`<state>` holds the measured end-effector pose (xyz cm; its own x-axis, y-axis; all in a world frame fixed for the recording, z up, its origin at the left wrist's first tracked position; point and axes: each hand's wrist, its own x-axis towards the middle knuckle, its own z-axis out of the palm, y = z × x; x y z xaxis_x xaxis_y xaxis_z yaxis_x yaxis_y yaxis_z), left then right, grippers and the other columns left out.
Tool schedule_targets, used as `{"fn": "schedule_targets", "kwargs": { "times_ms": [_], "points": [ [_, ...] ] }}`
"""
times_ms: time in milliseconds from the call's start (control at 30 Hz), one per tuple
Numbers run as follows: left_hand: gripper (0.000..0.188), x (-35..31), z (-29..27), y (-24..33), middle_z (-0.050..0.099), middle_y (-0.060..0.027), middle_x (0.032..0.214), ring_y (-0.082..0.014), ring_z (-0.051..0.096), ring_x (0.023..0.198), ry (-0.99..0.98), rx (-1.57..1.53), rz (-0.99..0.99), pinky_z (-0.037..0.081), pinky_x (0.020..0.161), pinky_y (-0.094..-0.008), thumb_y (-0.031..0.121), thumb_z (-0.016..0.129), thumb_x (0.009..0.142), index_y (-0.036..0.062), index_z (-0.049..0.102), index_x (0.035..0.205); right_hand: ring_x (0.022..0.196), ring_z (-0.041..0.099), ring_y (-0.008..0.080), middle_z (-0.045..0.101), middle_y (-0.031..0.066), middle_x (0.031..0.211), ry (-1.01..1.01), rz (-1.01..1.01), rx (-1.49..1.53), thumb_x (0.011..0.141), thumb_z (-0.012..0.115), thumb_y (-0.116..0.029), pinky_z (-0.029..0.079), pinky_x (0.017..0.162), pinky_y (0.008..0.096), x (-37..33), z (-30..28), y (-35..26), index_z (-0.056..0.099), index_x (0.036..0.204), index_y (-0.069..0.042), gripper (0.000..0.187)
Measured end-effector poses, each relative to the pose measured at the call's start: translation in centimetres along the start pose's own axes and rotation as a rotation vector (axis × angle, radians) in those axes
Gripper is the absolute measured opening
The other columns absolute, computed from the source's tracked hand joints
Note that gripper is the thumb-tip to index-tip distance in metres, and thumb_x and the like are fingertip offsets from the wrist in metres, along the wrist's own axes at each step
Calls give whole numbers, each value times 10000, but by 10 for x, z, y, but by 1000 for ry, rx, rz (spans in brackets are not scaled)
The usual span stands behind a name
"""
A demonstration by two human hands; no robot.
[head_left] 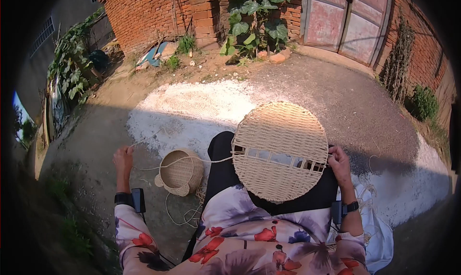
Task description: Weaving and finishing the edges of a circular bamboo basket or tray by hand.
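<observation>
We have the round woven panel (281,124) resting across our lap (221,148), its weave crossed by an open band of bare spokes. Our left hand (124,157) is out to the side, its grip closed on a pale cord (206,161), which runs from the left end of that band across the small woven basket (192,174). Our right hand (340,164) is at the panel's right edge beside the open band, fingers bent in; we cannot tell whether its grip pinches the rim or a strand. The small basket, with rounded tabs, sits tilted on the ground (96,150) left of our knee; a white sack (382,236) lies to our right.
</observation>
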<state>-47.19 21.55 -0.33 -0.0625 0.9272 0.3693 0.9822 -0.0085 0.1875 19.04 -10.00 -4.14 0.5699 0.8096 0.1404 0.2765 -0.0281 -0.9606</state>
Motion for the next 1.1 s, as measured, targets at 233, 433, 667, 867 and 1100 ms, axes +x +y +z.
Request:
{"fn": "schedule_targets", "kwargs": {
  "times_ms": [233, 433, 667, 867, 1100],
  "points": [
    [238, -96, -27, 207, 645, -108, 911, -279, 613, 816, 27, -564, 571, 495, 737, -393, 55, 722, 803, 80, 682, 1036, 592, 383, 3, 428, -98, 634, 2, -17, -49, 820, 570, 7, 323, 545, 194, -3, 1, -5, 633, 944, -37, 146],
    [220, -176, -29, 357, 607, -72, 940, -266, 581, 877, -63, -775, 1229, 458, 761, -384, 65, 727, 777, 81, 682, 992, 582, 378, 1, 432, -102, 637, 27, -83, -25, 848, 583, -18, 317, 532, 195, -3, 6, 6, 637, 946, -34, 113],
    [284, -192, -12, 367, 588, -83, 1018, -278, 561, 951, -141, -566, 1214, 451, 784, -391, 76, 713, 786, 93, 658, 1063, 602, 554, 192, 564, 95, 762, 248, -369, -598, 820, 658, -25, 471, 583, 332, -24, 12, -48, 621, 969, 4, 155],
    [335, -183, -24, 318, 607, -94, 1020, -299, 599, 902, -4, -745, 878, 490, 782, -420, 54, 726, 747, 88, 653, 1072, 691, 613, 294, 566, 132, 849, 5, -549, -469, 774, 582, 77, 498, 615, 374, -44, 67, -93, 625, 971, -8, 219],
    [274, -169, -12, 278, 629, -91, 923, -294, 655, 798, 31, -767, 540, 516, 632, -398, 67, 748, 770, 96, 649, 1023, 712, 615, 298, 564, 127, 830, -253, -713, -728, 789, 586, 54, 494, 613, 382, -38, 133, -98, 648, 997, -25, 231]
  ]
}}
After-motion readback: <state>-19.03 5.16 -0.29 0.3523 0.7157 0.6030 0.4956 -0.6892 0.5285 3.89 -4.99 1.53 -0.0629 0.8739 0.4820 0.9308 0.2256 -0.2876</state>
